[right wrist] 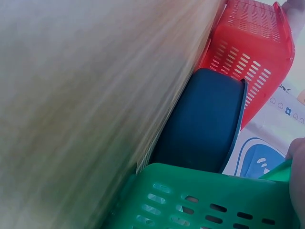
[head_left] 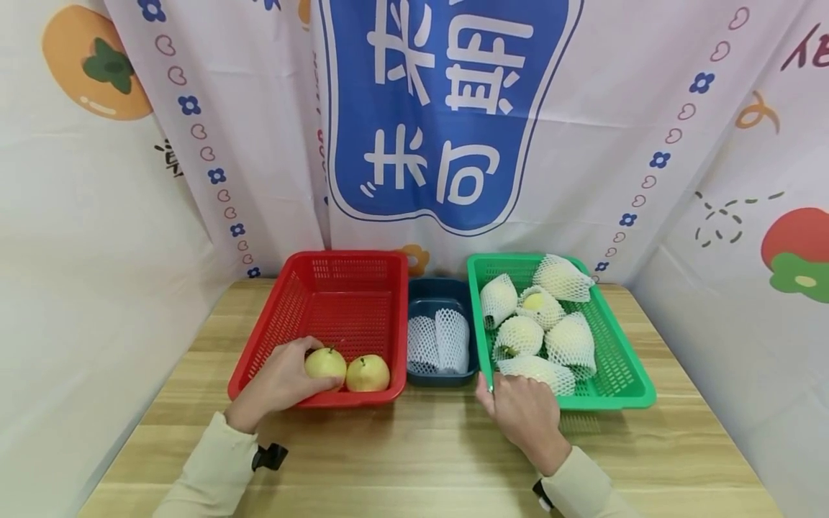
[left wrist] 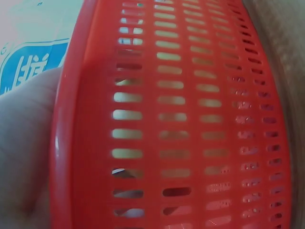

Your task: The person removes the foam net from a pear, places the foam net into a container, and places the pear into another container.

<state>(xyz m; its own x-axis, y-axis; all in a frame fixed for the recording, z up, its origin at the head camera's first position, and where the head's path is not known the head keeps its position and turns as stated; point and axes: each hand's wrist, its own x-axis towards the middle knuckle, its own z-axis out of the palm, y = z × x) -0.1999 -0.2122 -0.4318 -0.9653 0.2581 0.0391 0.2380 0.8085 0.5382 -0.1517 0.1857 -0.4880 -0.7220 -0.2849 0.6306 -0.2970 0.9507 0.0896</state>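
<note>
My left hand (head_left: 285,378) reaches over the near-left side of the red basket (head_left: 259,338), its thumb and fingers round a bare yellow pear (head_left: 326,365). A second bare pear (head_left: 368,374) sits beside it to the right. My right hand (head_left: 521,410) grips the near-left corner of the green basket (head_left: 618,398), where its fingers curl over the rim. Just behind those fingers lies a pear in a white foam net (head_left: 540,373). In the left wrist view the slotted wall of the red basket (left wrist: 97,143) hides the pears except for pale patches through its slots.
Between the baskets stands a dark blue bin (head_left: 440,288) with white foam nets (head_left: 452,342) in it. Several more foam-netted pears (head_left: 573,338) lie in the green basket. A printed cloth (head_left: 272,144) hangs behind the wooden table (head_left: 414,460).
</note>
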